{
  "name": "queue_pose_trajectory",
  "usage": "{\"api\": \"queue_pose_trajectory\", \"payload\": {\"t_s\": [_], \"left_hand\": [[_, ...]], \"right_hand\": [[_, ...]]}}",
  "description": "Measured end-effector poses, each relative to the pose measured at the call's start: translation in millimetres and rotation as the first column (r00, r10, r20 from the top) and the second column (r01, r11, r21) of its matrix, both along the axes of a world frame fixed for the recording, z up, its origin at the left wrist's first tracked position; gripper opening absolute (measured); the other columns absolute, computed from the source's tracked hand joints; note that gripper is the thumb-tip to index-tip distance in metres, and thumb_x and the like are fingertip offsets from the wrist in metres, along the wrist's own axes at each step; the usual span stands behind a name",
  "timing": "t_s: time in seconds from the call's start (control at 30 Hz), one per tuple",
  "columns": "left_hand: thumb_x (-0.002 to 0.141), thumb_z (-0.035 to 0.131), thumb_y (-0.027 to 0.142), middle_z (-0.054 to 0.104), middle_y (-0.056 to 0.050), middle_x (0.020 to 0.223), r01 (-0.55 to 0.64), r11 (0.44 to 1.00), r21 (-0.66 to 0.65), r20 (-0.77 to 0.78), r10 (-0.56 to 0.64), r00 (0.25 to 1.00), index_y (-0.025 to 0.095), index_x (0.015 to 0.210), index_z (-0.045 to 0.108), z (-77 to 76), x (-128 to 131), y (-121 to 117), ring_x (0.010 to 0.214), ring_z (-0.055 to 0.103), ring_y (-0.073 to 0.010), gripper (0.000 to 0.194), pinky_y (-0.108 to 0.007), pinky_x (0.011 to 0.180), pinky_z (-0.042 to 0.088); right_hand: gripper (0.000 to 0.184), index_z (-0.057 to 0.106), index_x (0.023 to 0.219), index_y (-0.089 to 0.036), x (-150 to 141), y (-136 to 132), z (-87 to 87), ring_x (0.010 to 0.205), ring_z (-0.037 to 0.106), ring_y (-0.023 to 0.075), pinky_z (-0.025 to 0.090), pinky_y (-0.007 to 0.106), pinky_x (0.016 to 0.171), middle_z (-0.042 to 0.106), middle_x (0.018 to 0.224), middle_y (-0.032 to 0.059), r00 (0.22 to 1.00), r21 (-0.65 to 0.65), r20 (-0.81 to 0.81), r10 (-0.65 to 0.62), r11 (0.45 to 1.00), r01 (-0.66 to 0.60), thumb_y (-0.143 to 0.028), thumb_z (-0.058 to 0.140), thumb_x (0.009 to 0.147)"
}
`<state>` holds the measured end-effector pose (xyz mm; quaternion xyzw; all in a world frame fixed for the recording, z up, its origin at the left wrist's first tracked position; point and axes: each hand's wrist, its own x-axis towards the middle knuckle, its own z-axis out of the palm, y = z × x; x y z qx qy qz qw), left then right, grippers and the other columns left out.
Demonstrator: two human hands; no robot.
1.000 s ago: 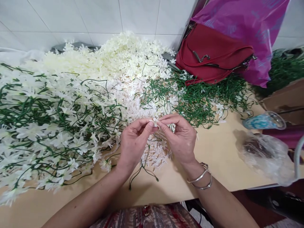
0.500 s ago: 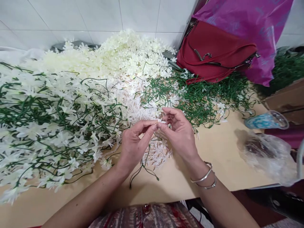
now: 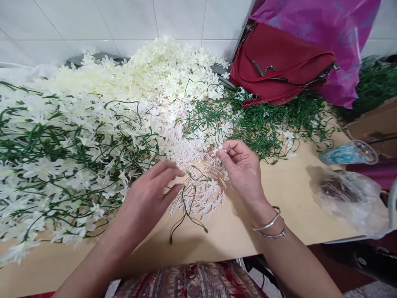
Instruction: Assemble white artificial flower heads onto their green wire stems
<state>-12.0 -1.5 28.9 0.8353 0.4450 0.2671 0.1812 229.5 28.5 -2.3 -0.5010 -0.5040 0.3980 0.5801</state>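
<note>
A small white artificial flower (image 3: pixel 218 150) is pinched between the thumb and fingers of my right hand (image 3: pixel 244 171), above the pile of thin white sticks (image 3: pixel 176 136). My left hand (image 3: pixel 148 194) is apart from it, with a gap between thumb and fingers and nothing seen in them. Just beyond those fingertips lies a branched green plastic stem (image 3: pixel 186 212), partly over the sticks. Another white flower (image 3: pixel 213 186) rests on the sticks between my hands.
Flowers on green stems (image 3: pixel 62 165) cover the left side. Loose cream petals (image 3: pixel 167 66) are heaped by the wall. Green stems (image 3: pixel 263 128) lie at right, below a red handbag (image 3: pixel 279 62). A plastic cup (image 3: pixel 344 154) and a clear bag (image 3: pixel 353 203) sit at the right edge.
My hands were together at a small white piece. My left hand has let go and moved left and toward me; my right hand has moved slightly right with the flower.
</note>
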Motion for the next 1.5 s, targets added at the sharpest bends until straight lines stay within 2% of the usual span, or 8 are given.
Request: {"api": "queue_pose_trajectory", "payload": {"t_s": [0.23, 0.33, 0.47, 0.6, 0.7, 0.77, 1.0, 1.5], "left_hand": [[0.105, 0.059, 0.02, 0.077, -0.008, 0.109, 0.096, 0.991, 0.091, -0.231, -0.073, 0.97, 0.017, 0.104, 0.073, -25.9, -11.0, -6.8, 0.099, 0.07, -0.0274, 0.014, -0.043, 0.087, 0.056], [0.105, 0.059, 0.018, 0.079, -0.007, 0.103, 0.074, 0.985, 0.156, -0.162, -0.049, 0.986, 0.017, 0.102, 0.072, -22.8, -6.6, -3.6, 0.095, 0.071, -0.0256, 0.013, -0.042, 0.088, 0.055], [0.103, 0.065, 0.016, 0.08, -0.004, 0.104, 0.004, 0.974, 0.225, 0.113, -0.03, 0.993, 0.018, 0.109, 0.072, -7.6, 4.2, -4.8, 0.102, 0.073, -0.0197, 0.009, -0.035, 0.096, 0.054], [0.102, 0.068, 0.017, 0.08, -0.001, 0.102, -0.029, 0.999, -0.031, 0.449, 0.04, 0.893, 0.023, 0.11, 0.074, -8.1, 19.7, -5.8, 0.099, 0.074, -0.0146, 0.012, -0.028, 0.09, 0.057], [0.102, 0.066, 0.021, 0.077, 0.0, 0.086, -0.007, 0.967, -0.254, 0.601, 0.163, 0.782, 0.025, 0.104, 0.077, -24.4, 28.4, -3.9, 0.087, 0.072, -0.0154, 0.012, -0.029, 0.082, 0.057], [0.102, 0.066, 0.024, 0.071, 0.001, 0.076, 0.008, 0.948, -0.317, 0.614, 0.199, 0.764, 0.025, 0.101, 0.078, -37.0, 30.4, -2.8, 0.077, 0.068, -0.0155, 0.012, -0.029, 0.074, 0.054], [0.102, 0.066, 0.027, 0.068, -0.002, 0.083, -0.002, 0.928, -0.373, 0.55, 0.223, 0.805, 0.024, 0.101, 0.078, -49.5, 26.4, -4.5, 0.078, 0.059, -0.0166, 0.013, -0.031, 0.073, 0.046], [0.103, 0.064, 0.028, 0.065, 0.0, 0.079, 0.001, 0.939, -0.345, 0.493, 0.18, 0.851, 0.022, 0.095, 0.075, -49.0, 26.6, -3.3, 0.073, 0.057, -0.0149, 0.016, -0.028, 0.068, 0.043]], "right_hand": [[0.011, 0.064, 0.086, -0.024, -6.3, -0.8, -0.6, 0.08, 0.065, 0.016, 0.05, 0.031, 0.076, 0.068, 0.083, -0.0012, 0.999, -0.039, -0.02, 0.04, 0.998, -0.041, -0.027, 0.075, 0.088], [0.01, 0.066, 0.086, -0.024, -7.4, -1.4, 1.3, 0.079, 0.067, 0.0157, 0.05, 0.03, 0.077, 0.069, 0.082, -0.0014, 0.998, -0.041, -0.044, 0.039, 0.998, -0.04, -0.025, 0.076, 0.087], [0.008, 0.069, 0.09, -0.024, -7.0, -1.2, 1.4, 0.078, 0.069, 0.0164, 0.052, 0.031, 0.078, 0.073, 0.08, -0.0013, 0.995, -0.05, -0.09, 0.04, 0.998, -0.045, -0.027, 0.076, 0.089], [0.011, 0.072, 0.09, -0.025, -5.1, 0.4, -2.9, 0.073, 0.065, 0.0149, 0.051, 0.03, 0.075, 0.072, 0.079, -0.0026, 0.985, -0.026, -0.16, 0.068, 0.997, -0.073, -0.032, 0.08, 0.089], [0.013, 0.074, 0.09, -0.026, -2.8, 0.0, -1.9, 0.08, 0.063, 0.0156, 0.05, 0.031, 0.079, 0.071, 0.086, -0.0011, 0.981, 0.005, -0.17, 0.098, 0.995, -0.098, -0.035, 0.082, 0.088], [0.016, 0.074, 0.088, -0.025, -1.6, -1.1, 1.3, 0.085, 0.062, 0.0168, 0.05, 0.031, 0.081, 0.071, 0.091, 0.0006, 0.981, 0.008, -0.132, 0.139, 0.99, -0.14, -0.039, 0.083, 0.087], [0.026, 0.073, 0.086, -0.024, -4.1, -4.2, 4.6, 0.077, 0.056, 0.015, 0.047, 0.031, 0.072, 0.066, 0.084, -0.0003, 0.861, -0.206, -0.107, 0.498, 0.836, -0.509, -0.049, 0.08, 0.088], [0.02, 0.072, 0.082, -0.023, -13.8, -6.5, -1.1, 0.078, 0.058, 0.0146, 0.048, 0.031, 0.073, 0.066, 0.084, -0.0001, 0.859, -0.237, -0.102, 0.501, 0.827, -0.51, -0.04, 0.08, 0.088]]}}
